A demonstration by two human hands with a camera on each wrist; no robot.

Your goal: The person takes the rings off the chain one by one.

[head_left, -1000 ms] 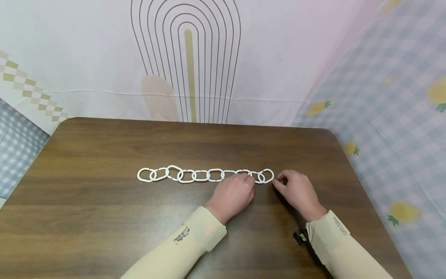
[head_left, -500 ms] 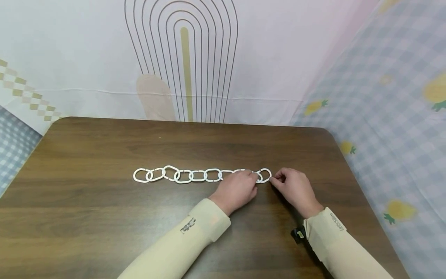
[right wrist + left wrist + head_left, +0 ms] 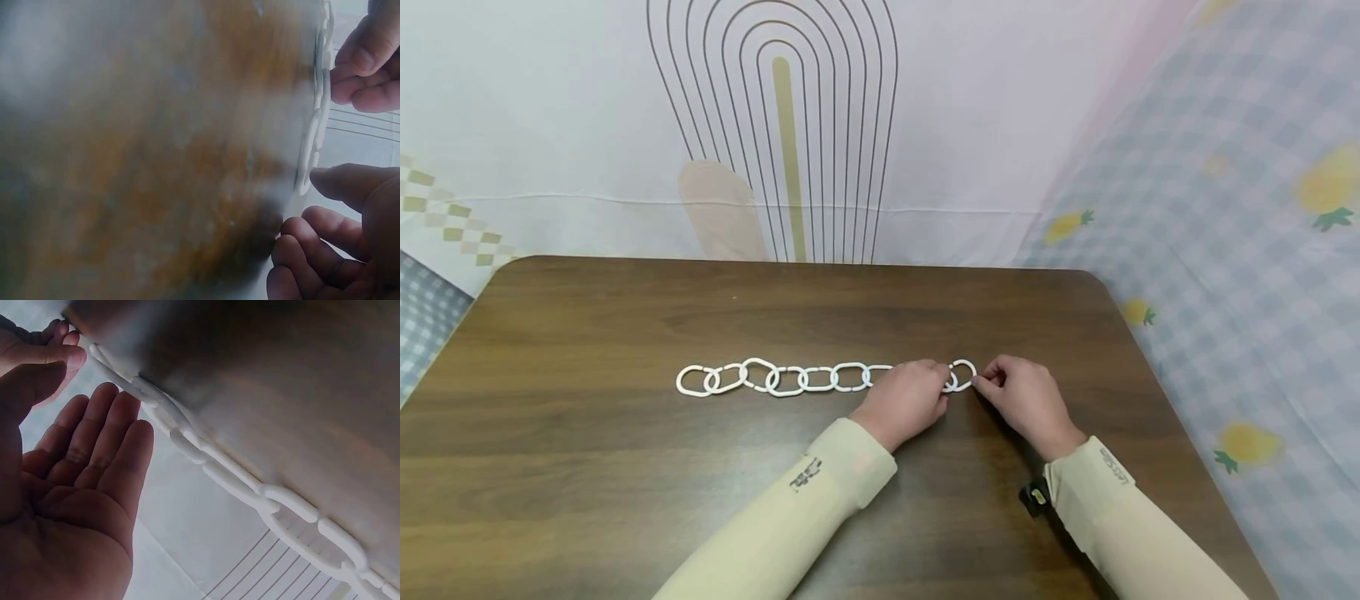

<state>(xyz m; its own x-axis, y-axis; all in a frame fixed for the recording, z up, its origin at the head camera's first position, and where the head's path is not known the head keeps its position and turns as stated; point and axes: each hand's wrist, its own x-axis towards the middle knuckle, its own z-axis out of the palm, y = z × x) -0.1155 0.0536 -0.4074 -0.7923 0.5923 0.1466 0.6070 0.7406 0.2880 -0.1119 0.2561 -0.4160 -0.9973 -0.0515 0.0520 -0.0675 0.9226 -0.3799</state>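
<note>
A chain of white plastic links (image 3: pixel 786 381) lies in a nearly straight row across the brown table. My left hand (image 3: pixel 904 402) rests over the chain near its right end and hides several links. In the left wrist view, its fingers (image 3: pixel 105 422) are fairly straight, with the tips at the links. My right hand (image 3: pixel 1028 404) is at the last link on the right (image 3: pixel 964 376). The right wrist view has the thumb (image 3: pixel 340 181) against that link, while the other fingers bend loosely below, apart from the thumb.
The wooden table (image 3: pixel 625 483) has rounded far corners. A printed light cloth (image 3: pixel 955 125) hangs behind it, and a checked cloth with pineapples (image 3: pixel 1225 292) drapes along the right side. A black strap device (image 3: pixel 1034 497) is at my right wrist.
My left hand has slid to the right along the chain, covering links closer to its end. My right hand stays beside the last link. The head view has shifted slightly.
</note>
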